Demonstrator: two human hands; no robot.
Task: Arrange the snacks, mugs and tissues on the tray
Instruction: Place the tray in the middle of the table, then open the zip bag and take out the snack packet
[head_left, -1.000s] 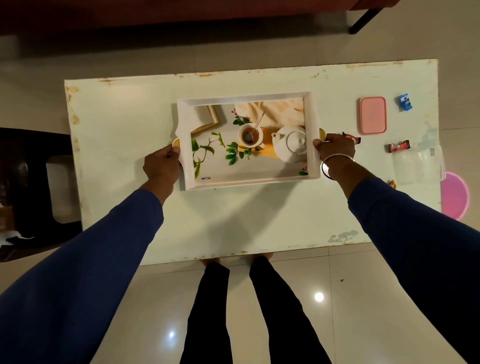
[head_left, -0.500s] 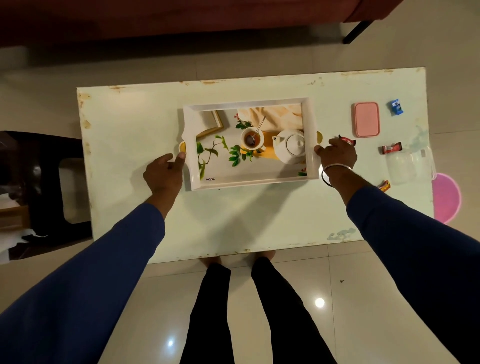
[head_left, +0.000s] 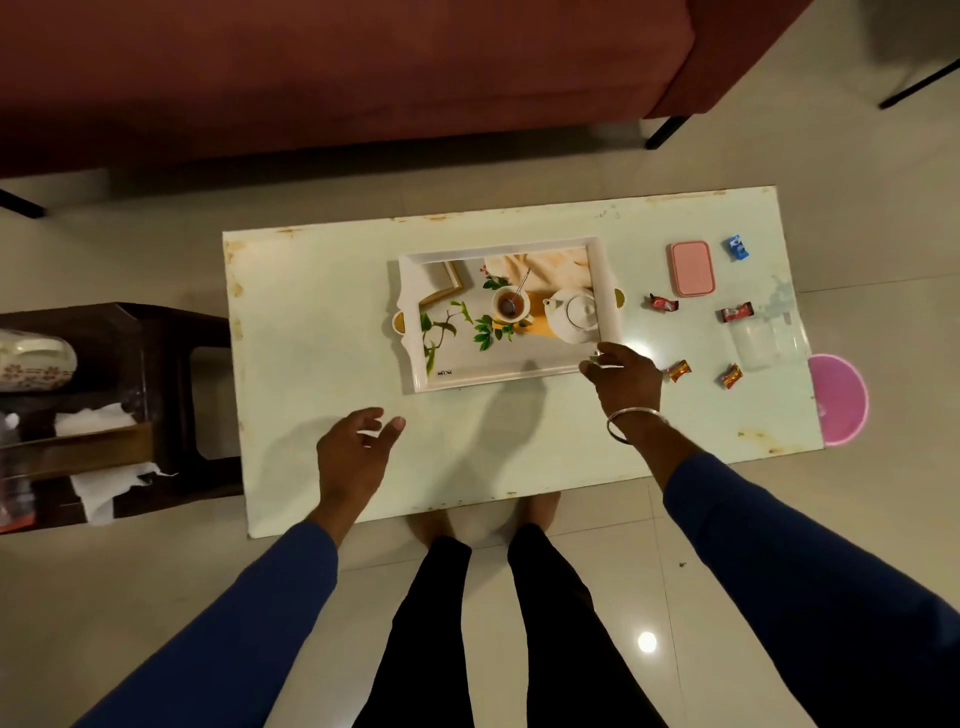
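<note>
Head view: the bench (head_left: 322, 322) fills mid-frame, with the tray (head_left: 602, 291) at its centre, bare of goods. The left hand (head_left: 349, 457) hovers lower centre, grip apart and empty. The right hand (head_left: 626, 379) touches the tray's lower right corner, grip loosely apart. Snacks (head_left: 679, 370) lie right of the tray, tissues (head_left: 111, 483) on the far-left stand. The arranging seems unstarted.

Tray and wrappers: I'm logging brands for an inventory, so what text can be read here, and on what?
No text is legible.
White printed tray: small dark mark at the near-left corner, too small to read.
Red snack wrappers, orange-red candy wrappers, small blue packet: print too blurred to read.
</note>
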